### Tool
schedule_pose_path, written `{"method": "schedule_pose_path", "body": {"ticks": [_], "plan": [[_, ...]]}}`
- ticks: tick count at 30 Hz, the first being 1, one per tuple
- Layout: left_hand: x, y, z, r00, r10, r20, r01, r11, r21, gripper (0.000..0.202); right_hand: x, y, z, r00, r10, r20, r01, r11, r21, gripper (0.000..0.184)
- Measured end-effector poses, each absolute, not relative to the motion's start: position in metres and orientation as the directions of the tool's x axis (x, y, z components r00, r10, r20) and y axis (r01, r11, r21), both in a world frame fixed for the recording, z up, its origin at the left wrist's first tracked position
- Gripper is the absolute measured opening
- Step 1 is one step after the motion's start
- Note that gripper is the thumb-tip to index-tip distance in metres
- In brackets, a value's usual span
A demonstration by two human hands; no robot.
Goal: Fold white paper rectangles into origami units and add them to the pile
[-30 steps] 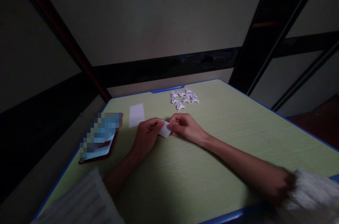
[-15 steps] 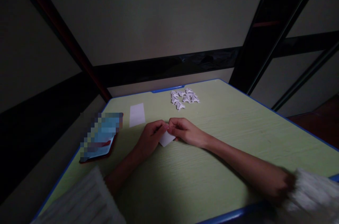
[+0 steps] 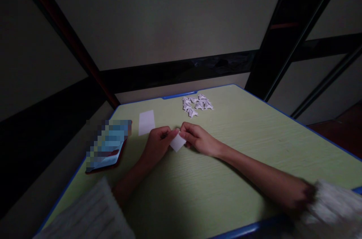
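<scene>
A small white slip of paper (image 3: 177, 143) is pinched between both my hands just above the green table (image 3: 226, 163). My left hand (image 3: 157, 143) grips its left edge with closed fingers. Closed on its right edge is my right hand (image 3: 198, 139), thumb and fingers meeting at the top. The slip hangs tilted, a corner pointing down. Beyond the hands lies a heap of several folded white paper pieces (image 3: 197, 104). A flat white paper stack (image 3: 146, 122) lies to the left of my left hand.
A phone in a red case (image 3: 108, 144) rests near the table's left edge. The table has a blue rim (image 3: 179, 95). Dark bed-frame bars (image 3: 285, 28) and a pale wall rise behind it. The room is dim.
Both hands kept hold of the slip while turning it; it dipped toward the table half a second ago and now sits slightly higher, tilted.
</scene>
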State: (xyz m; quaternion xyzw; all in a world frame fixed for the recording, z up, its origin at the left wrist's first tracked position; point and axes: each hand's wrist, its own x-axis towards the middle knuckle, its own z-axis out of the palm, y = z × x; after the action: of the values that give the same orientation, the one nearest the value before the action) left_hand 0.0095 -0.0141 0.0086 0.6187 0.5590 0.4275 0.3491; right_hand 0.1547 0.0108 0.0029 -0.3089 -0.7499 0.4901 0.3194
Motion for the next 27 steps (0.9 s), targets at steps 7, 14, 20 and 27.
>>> {"method": "schedule_pose_path", "body": {"ticks": [7, 14, 20, 27], "plan": [[0.0060, -0.0134, 0.0083, 0.047, 0.988, 0.149, 0.318, -0.156, 0.935, 0.027, 0.1536, 0.0148, -0.0003, -0.556, 0.809, 0.188, 0.098, 0.288, -0.952, 0.017], [0.0057, -0.0145, 0.0109, 0.007, 0.978, 0.209, 0.396, -0.194, 0.898, 0.027, 0.1522, 0.0152, 0.0009, -0.581, 0.805, 0.118, 0.100, 0.214, -0.972, 0.018], [0.0052, -0.0127, 0.0114, -0.098, 0.962, 0.256, 0.448, -0.187, 0.874, 0.031, 0.1546, 0.0157, 0.0041, -0.532, 0.830, 0.165, 0.108, 0.259, -0.960, 0.022], [0.0034, -0.0094, 0.0085, -0.070, 0.970, 0.232, 0.378, -0.190, 0.906, 0.027, 0.1540, 0.0172, 0.0008, -0.595, 0.796, 0.113, 0.009, 0.147, -0.989, 0.021]]}}
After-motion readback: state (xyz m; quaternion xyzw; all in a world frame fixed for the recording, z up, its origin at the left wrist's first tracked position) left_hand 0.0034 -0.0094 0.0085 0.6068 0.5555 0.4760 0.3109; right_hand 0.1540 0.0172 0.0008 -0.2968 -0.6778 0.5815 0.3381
